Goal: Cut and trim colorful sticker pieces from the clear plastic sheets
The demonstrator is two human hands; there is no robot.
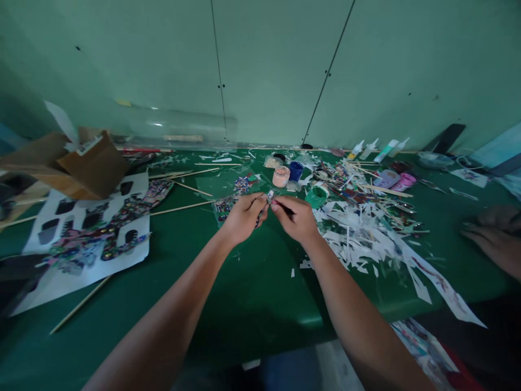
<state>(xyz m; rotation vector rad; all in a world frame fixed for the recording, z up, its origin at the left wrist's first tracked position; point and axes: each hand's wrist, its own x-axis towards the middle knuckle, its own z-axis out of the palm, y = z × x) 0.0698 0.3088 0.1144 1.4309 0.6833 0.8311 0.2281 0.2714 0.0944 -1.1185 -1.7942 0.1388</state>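
You're pinching small pale-tipped piece [270,194] in left hand [243,218], right hand [298,218] pinching shut beside it, contents unclear; close fingertips probably aiding steadiness. Peach pot [280,177] is sitting within reach.

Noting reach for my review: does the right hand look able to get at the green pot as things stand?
Probably yes: the green pot stands just beside the right hand, with nothing visible between them. That hand looks busy, though, its fingertips at a small pale piece.
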